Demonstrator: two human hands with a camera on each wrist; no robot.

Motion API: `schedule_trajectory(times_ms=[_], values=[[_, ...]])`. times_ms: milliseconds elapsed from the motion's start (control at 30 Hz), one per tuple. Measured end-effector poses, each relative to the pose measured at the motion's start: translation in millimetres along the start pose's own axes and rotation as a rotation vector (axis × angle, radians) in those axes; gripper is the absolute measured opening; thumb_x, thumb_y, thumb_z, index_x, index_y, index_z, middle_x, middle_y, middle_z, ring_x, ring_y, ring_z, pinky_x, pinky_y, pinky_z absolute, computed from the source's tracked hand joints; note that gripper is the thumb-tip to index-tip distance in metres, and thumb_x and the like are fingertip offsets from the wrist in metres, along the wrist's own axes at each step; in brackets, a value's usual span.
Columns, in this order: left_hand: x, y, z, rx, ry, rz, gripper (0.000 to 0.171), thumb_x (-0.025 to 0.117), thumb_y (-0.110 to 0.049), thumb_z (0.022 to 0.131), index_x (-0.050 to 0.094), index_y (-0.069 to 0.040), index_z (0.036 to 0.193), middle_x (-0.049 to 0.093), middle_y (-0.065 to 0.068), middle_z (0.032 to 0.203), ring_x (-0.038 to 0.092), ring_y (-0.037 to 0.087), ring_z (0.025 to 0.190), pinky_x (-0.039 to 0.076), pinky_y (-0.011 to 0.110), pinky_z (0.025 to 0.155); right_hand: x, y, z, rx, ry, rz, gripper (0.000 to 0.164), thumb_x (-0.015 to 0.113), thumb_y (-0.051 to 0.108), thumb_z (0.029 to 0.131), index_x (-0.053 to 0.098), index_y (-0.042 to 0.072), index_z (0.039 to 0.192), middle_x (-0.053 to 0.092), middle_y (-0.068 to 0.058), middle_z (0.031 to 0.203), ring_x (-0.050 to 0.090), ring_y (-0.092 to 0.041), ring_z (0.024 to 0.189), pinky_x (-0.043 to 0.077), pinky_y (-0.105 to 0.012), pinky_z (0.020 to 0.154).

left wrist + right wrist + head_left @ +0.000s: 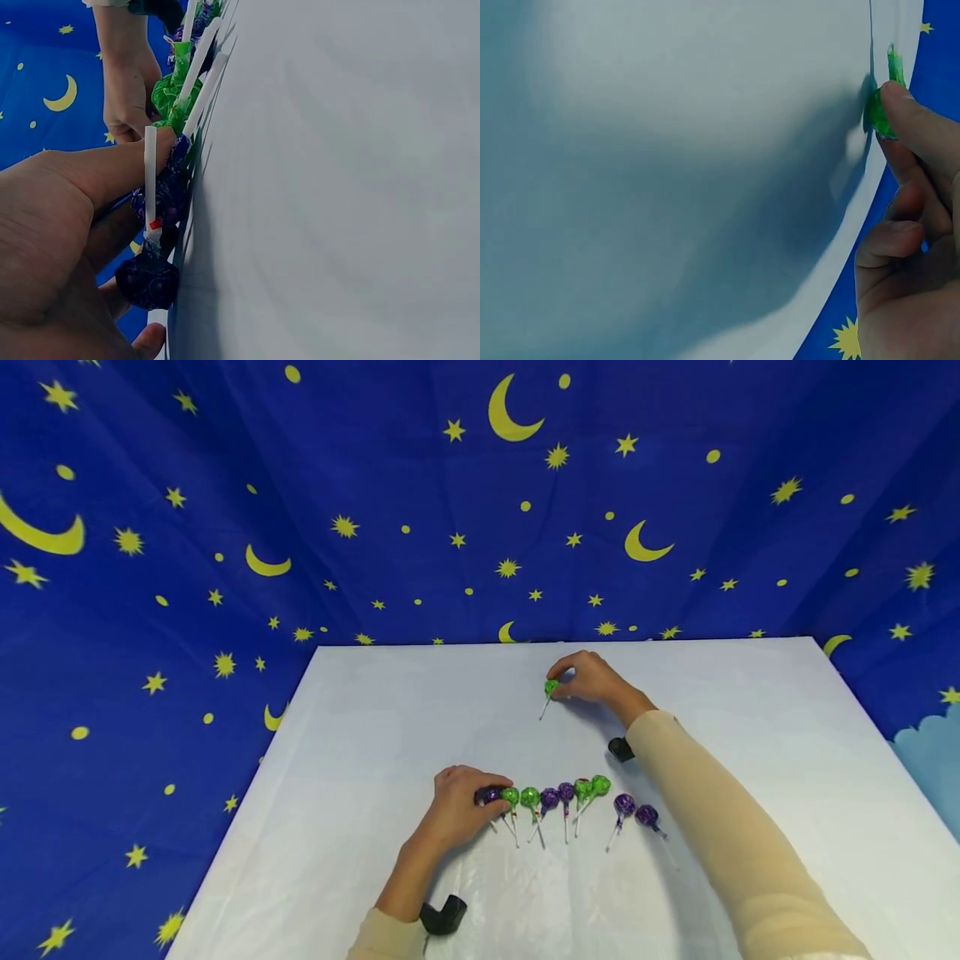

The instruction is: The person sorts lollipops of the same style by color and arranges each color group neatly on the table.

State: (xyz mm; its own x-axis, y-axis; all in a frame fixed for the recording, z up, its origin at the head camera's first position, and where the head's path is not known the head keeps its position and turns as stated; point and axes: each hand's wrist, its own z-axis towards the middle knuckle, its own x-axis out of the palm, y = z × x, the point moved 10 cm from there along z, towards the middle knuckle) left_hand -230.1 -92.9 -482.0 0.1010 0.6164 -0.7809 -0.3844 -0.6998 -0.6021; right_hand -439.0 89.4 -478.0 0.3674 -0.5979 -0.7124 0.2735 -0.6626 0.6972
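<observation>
Toward the far side of the white table, my right hand (592, 679) pinches a green-wrapped lollipop (551, 687) by its candy head, its white stick slanting down. In the right wrist view the thumb and a finger hold that lollipop (885, 116). My left hand (459, 803) is at the left end of a row of lollipops, thumb and fingers curled round the purple lollipops (491, 794) and reaching a green one (511, 796). In the left wrist view, a purple lollipop (148, 281) lies between its fingers and thumb. The palm side hides part of this cluster.
The row continues right with green (530, 797) and purple lollipops (566, 792). Two purple lollipops (624, 806) lie apart at its right. A black wrist camera piece (444, 917) shows by the left wrist, another (621, 749) by the right. A blue starry cloth (420, 485) hangs behind the table.
</observation>
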Motion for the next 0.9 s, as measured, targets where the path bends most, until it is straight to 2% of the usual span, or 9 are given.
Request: schedule_trajectory(times_ms=[333, 700, 900], values=[[0.3, -0.8, 0.2, -0.003, 0.000, -0.013, 0.026, 0.076, -0.028, 0.084, 0.074, -0.024, 0.110, 0.068, -0.010, 0.103, 0.054, 0.015, 0.100, 0.024, 0.055, 0.099, -3, 0, 10, -0.020, 0.006, -0.027, 0.032, 0.080, 0.007, 0.077, 0.073, 0.012, 0.108, 0.065, -0.004, 0.116, 0.051, -0.024, 0.116, 0.036, -0.045, 0.100], [0.2, 2.3, -1.2, -0.028, -0.011, -0.027, 0.027, 0.076, -0.031, 0.083, 0.074, -0.026, 0.110, 0.068, -0.011, 0.102, 0.053, 0.015, 0.100, 0.022, 0.054, 0.099, 0, 0, 11, -0.057, -0.006, -0.017, 0.034, 0.074, 0.003, 0.081, 0.071, 0.009, 0.114, 0.064, -0.006, 0.120, 0.053, -0.025, 0.115, 0.042, -0.045, 0.094], [0.7, 1.1, -1.4, -0.023, -0.018, -0.030, 0.027, 0.077, -0.030, 0.083, 0.074, -0.025, 0.110, 0.068, -0.011, 0.101, 0.054, 0.015, 0.100, 0.023, 0.054, 0.099, 1, 2, 5, -0.052, -0.026, 0.014, 0.036, 0.070, 0.001, 0.084, 0.067, 0.009, 0.119, 0.061, -0.008, 0.125, 0.051, -0.025, 0.117, 0.041, -0.046, 0.095]])
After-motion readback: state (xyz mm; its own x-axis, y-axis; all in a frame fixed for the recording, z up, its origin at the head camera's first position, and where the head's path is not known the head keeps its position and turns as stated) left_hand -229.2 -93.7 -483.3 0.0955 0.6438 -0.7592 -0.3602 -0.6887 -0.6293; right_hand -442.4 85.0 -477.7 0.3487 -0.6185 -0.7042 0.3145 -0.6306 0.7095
